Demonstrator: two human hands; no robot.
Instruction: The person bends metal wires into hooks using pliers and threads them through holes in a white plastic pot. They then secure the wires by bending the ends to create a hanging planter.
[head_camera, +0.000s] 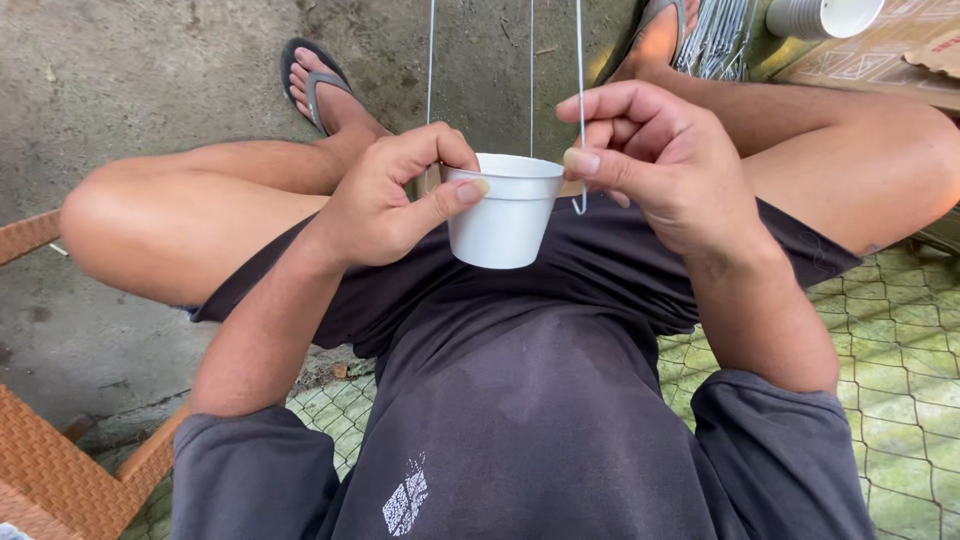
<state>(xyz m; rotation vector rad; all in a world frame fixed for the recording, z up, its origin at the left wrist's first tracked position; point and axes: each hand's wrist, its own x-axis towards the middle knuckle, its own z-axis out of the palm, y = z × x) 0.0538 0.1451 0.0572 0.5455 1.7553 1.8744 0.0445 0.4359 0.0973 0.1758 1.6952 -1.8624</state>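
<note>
A small white plastic pot (505, 215) hangs in front of my lap from thin metal wires (531, 75) that run up out of the frame. My left hand (385, 195) grips the pot's left rim, thumb pressed on its outer wall. My right hand (650, 160) pinches one wire (580, 60) at the pot's right rim; the wire's hooked end (579, 203) pokes out just below my fingers. Both hands sit above my knees while I am seated.
A bundle of metal wires (715, 35) lies on the ground at the top right beside a stack of white pots (825, 15) on cardboard (885, 55). A wicker chair (50, 470) stands at the lower left. Green wire mesh (900, 360) covers the ground on the right.
</note>
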